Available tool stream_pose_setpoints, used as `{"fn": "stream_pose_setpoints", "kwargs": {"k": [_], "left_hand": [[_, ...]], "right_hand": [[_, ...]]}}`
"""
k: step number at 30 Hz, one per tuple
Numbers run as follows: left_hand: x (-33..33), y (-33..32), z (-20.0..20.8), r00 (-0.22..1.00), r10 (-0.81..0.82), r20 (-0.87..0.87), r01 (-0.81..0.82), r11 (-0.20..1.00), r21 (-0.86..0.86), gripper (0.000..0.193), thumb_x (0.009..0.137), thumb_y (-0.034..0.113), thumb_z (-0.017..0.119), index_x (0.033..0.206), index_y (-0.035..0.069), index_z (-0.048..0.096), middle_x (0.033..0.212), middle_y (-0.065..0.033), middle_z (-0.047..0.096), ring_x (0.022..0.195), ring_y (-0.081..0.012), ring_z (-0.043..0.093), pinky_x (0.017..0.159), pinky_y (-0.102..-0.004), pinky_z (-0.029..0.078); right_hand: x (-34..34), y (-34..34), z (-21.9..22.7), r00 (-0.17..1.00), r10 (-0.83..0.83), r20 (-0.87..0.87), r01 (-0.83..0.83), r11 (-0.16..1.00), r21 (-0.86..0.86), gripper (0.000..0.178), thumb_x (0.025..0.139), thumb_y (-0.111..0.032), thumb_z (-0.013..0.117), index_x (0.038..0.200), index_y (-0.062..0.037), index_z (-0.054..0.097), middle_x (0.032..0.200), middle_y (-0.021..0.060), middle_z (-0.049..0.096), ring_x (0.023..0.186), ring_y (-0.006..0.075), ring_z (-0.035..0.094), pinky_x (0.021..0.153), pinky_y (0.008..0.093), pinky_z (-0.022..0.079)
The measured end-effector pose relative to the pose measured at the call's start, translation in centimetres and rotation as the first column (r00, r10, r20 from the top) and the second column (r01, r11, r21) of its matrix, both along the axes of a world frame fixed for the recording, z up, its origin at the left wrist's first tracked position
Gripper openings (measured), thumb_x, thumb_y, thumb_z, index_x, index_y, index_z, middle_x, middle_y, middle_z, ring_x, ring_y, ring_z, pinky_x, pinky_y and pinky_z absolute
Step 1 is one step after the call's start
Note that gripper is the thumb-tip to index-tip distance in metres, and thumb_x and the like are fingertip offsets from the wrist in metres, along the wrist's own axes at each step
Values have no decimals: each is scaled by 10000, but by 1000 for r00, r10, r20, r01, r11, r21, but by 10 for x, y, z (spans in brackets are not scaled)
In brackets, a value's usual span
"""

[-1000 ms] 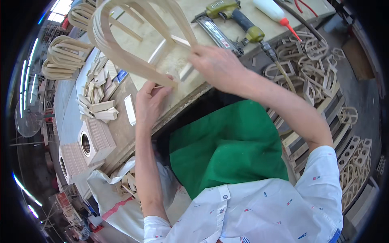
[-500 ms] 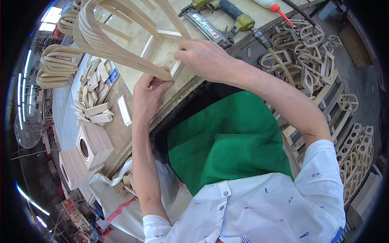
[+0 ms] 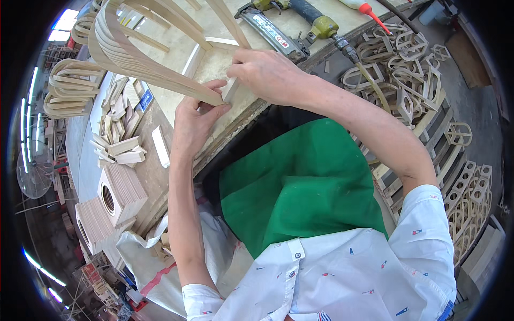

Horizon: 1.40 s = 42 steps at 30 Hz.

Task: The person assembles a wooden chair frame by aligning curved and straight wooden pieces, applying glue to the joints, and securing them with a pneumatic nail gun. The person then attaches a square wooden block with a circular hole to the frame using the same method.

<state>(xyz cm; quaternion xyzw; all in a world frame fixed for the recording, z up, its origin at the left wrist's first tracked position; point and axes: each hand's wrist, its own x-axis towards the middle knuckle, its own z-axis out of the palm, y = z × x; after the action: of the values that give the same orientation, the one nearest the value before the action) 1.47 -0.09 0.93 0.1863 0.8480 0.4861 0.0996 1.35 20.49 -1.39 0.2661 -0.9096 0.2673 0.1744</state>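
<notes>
Just below the stacked panels (image 3: 130,193) with round holes is a red-striped white sack (image 3: 142,259); left of the panels is a fan (image 3: 35,179); well right, looped wooden frames (image 3: 402,107).

pretty busy workshop: bright white window (image 3: 65,21) up in the far left corner, long white tube lights (image 3: 29,125) glowing against a dark left side. round see-through fan (image 3: 35,179) below the upper ones. tan wooden workbench (image 3: 156,184) runs diagonally, dull grey floor (image 3: 474,115) over on the right.
</notes>
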Motion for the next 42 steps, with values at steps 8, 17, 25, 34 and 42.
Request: {"fn": "stream_pose_setpoints", "kwargs": {"k": [8, 17, 25, 34, 42], "left_hand": [[-2, -2, -1, 999, -25, -38, 24, 999, -35, 397, 759, -1, 750, 1138, 85, 672, 899, -7, 583, 741, -95, 548, 711, -267, 484], [-4, -3, -4, 997, -42, -69, 40, 999, -29, 397, 757, -14, 742, 1136, 82, 674, 911, -20, 606, 754, -98, 567, 716, -268, 495], [-10, -3, 0, 990, -123, -67, 124, 992, -2, 357, 754, -41, 742, 1092, 58, 687, 973, -12, 603, 840, -104, 595, 728, -263, 518], [-15, -5, -2, 987, -154, -43, 153, 988, -13, 252, 761, -43, 737, 1000, 20, 693, 1020, -5, 628, 885, -108, 620, 725, -261, 530], [-9, -5, 4, 995, -72, 62, 75, 996, -49, 129, 753, -28, 749, 795, 12, 633, 971, 4, 616, 1031, -133, 611, 750, -273, 456]], "right_hand": [[-1, 1, 7, 999, 14, 38, -15, 1000, 24, 97, 829, -47, 617, 902, -2, 662, 919, 137, 622, 847, 346, 635, 707, 440, 505], [-1, 2, -1, 998, 40, -44, -41, 999, -22, 92, 826, -44, 596, 885, 3, 648, 916, 133, 623, 833, 338, 630, 689, 434, 503], [-2, 2, -6, 993, 46, -111, -50, 998, -28, 112, 783, -4, 587, 876, 9, 647, 908, 126, 626, 841, 327, 633, 689, 422, 518], [-3, 2, -6, 996, 50, -69, -53, 998, -32, 148, 794, -8, 596, 926, 7, 663, 916, 129, 627, 854, 329, 634, 720, 418, 521], [6, 39, 63, 990, -124, -67, 105, 968, -230, 186, 866, -141, 647, 973, 10, 652, 792, 86, 658, 724, 186, 642, 637, 320, 513]]}}
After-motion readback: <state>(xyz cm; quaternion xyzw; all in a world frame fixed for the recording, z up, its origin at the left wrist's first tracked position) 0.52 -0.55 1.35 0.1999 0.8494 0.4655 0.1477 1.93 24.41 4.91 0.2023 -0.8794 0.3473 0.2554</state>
